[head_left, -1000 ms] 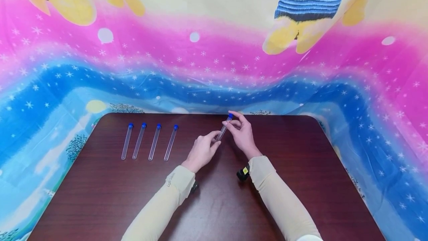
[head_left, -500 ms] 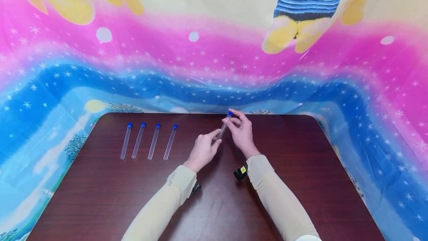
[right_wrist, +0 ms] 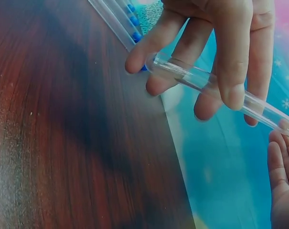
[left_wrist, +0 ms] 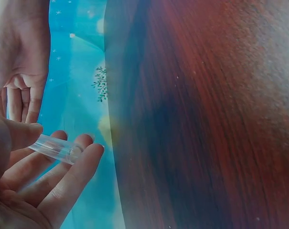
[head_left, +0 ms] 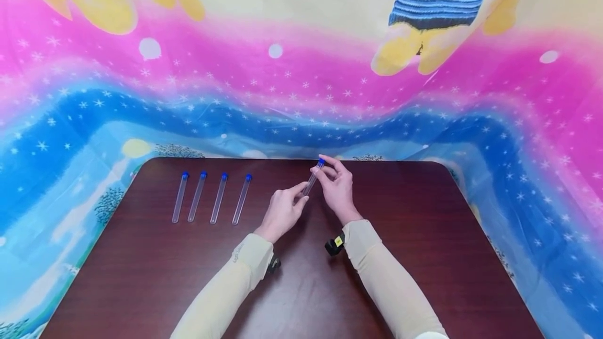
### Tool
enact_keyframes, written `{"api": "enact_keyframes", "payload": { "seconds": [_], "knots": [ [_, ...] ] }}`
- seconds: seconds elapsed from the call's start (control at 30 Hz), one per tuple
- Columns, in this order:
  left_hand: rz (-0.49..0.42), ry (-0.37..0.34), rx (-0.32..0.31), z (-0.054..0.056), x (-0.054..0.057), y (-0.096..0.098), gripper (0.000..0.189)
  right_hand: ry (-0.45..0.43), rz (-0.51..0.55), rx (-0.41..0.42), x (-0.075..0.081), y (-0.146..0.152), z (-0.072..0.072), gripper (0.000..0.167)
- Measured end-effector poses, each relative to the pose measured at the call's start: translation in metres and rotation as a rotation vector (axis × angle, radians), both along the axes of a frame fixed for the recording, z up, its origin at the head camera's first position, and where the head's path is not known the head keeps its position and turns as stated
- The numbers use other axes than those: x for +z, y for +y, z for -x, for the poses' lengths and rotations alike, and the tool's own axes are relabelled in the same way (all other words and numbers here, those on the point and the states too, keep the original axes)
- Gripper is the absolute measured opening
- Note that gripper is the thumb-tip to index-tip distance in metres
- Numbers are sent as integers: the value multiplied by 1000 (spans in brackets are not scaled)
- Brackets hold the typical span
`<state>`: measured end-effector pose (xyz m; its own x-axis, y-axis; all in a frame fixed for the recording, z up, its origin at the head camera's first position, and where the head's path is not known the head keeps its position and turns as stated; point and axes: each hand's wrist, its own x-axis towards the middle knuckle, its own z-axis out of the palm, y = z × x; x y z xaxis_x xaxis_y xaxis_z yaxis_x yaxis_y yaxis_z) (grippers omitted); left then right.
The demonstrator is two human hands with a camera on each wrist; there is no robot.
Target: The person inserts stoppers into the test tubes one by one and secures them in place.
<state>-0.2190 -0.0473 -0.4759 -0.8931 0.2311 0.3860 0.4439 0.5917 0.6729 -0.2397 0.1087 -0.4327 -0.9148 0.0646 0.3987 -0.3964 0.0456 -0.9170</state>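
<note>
A clear test tube (head_left: 309,184) with a blue cap (head_left: 321,161) is held tilted above the table between both hands. My left hand (head_left: 282,211) pinches its lower, rounded end between thumb and fingers; the right wrist view shows that end of the test tube (right_wrist: 197,78) resting across the fingers. At the capped end, my right hand (head_left: 338,187) grips the tube, its thumb below the cap and a finger at the cap's top. In the left wrist view only a short piece of the test tube (left_wrist: 56,148) shows past the left thumb.
Several similar capped test tubes lie in a row on the left of the table, the nearest one (head_left: 242,200) just left of my left hand. The dark brown wooden table (head_left: 414,213) ends at a printed cloth (head_left: 301,103) behind it.
Both hands keep their hold on the test tube. They have shifted very slightly to the left with it. The row of tubes stays in place.
</note>
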Motion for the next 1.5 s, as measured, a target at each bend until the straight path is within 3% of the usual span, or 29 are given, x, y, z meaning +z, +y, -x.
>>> {"api": "enact_keyframes", "payload": {
  "seconds": [0.3, 0.5, 0.7, 0.93, 1.03, 1.23, 1.37, 1.5],
  "knots": [
    [30, -20, 0, -3, -4, 0, 34, -37, -12, -7, -8, 2, 0, 37],
    [47, -10, 21, -5, -10, 1, 32, -110, -61, 2, -39, 13, 16, 40],
    [89, -22, 119, -5, -10, -3, 32, -121, -172, 46, -51, 26, 20, 51],
    [162, -135, 307, 0, -8, -21, 34, -173, -206, 48, -53, 39, 18, 50],
    [174, -178, 357, 2, -10, -33, 33, -201, -217, 44, -55, 43, 17, 50],
    [200, -218, 395, 6, -12, -54, 34, -208, -229, 5, -60, 48, 18, 48],
    [228, -286, 410, 7, -13, -64, 32, -203, -248, -13, -61, 50, 19, 48],
    [282, -345, 408, 7, -15, -69, 17, -198, -262, -27, -61, 53, 20, 50]
  ]
}}
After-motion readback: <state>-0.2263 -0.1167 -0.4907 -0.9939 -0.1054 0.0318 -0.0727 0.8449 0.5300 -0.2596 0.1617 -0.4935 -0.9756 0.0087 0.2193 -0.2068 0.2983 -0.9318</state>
